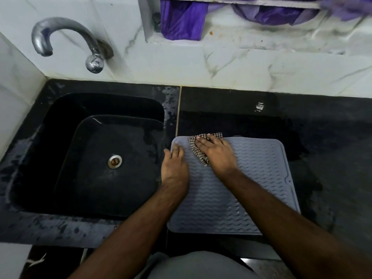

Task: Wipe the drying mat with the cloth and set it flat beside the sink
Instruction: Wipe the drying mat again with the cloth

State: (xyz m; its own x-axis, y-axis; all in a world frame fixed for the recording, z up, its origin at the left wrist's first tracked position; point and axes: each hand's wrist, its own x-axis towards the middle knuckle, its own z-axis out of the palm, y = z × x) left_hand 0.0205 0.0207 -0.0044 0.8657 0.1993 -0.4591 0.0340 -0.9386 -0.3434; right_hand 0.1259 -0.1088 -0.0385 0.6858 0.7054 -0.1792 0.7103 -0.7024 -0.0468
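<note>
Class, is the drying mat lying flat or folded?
Flat. The drying mat lies fully spread on the counter beside the sink.

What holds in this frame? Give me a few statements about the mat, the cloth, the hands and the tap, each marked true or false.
1. The drying mat lies flat on the counter, to the right of the sink. True.
2. The right hand presses the checkered cloth onto the mat's far left corner. True.
3. The left hand grips the cloth. False: it rests flat on the mat's left edge, fingers straight, beside the cloth.
4. Water streams from the tap into the sink. False: no stream shows below the spout.
</note>
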